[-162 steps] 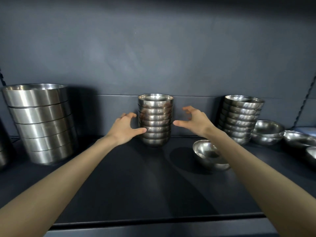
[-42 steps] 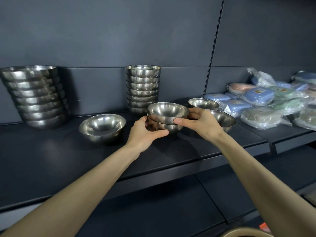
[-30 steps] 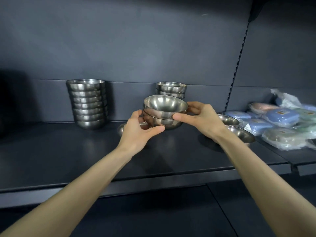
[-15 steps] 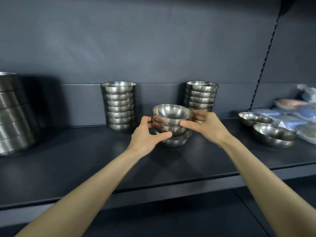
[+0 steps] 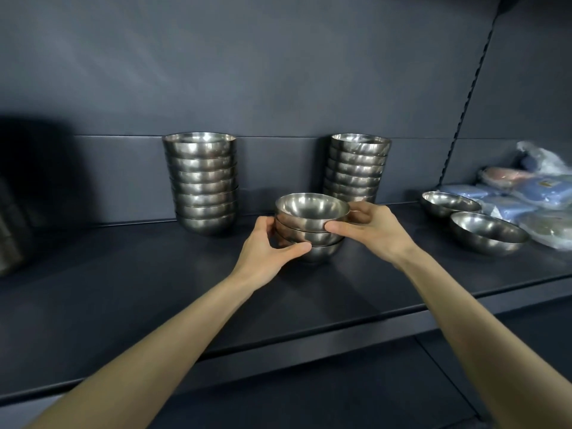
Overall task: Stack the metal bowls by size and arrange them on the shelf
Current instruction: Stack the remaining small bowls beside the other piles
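While three high on the shelf (image 5: 123,289), bowl stack (image 5: 312,209) between left hand (image 5: 266,252) and right hand (image 5: 374,232), both curled round it.

Metal bowls stand in five groups. The left stack (image 5: 202,184) contains seven nested bowls. The right stack (image 5: 356,165) shows six bowls, with its base hidden behind the central stack (image 5: 311,227), which has three bowls. Two loose bowls lie singly: the nearer bowl (image 5: 487,232) and the farther bowl (image 5: 448,204). There are several overlapping plastic-wrapped packages (image 5: 526,193), number unclear. The dark containers (image 5: 12,230) at the left edge are too blurred to count. There are two hands: left hand (image 5: 266,246) and right hand (image 5: 371,230).
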### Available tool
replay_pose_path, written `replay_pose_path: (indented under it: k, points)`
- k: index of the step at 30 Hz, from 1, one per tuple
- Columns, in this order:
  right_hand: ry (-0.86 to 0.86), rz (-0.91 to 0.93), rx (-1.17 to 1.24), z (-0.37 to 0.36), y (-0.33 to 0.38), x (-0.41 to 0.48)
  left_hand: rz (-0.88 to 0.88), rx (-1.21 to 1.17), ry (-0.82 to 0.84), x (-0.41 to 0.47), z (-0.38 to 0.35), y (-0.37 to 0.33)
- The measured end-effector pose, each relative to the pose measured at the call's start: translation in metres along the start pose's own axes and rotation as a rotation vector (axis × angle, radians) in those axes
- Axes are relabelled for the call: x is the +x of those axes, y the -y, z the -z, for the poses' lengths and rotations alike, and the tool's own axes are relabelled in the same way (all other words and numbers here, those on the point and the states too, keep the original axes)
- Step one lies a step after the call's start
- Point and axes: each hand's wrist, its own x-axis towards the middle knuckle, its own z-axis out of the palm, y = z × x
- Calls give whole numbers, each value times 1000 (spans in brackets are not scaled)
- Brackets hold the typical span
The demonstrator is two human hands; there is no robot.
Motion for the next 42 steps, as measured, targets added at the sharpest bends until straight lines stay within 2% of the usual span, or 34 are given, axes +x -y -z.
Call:
replay_pose_path:
  k: [28,42]
  points:
    - [-36,4,90,-4,5,-9,-65,16,-16,-3,-1,7]
    - [-29,12,111,-3,4,-9,-57,-51,-26,-5,-6,4]
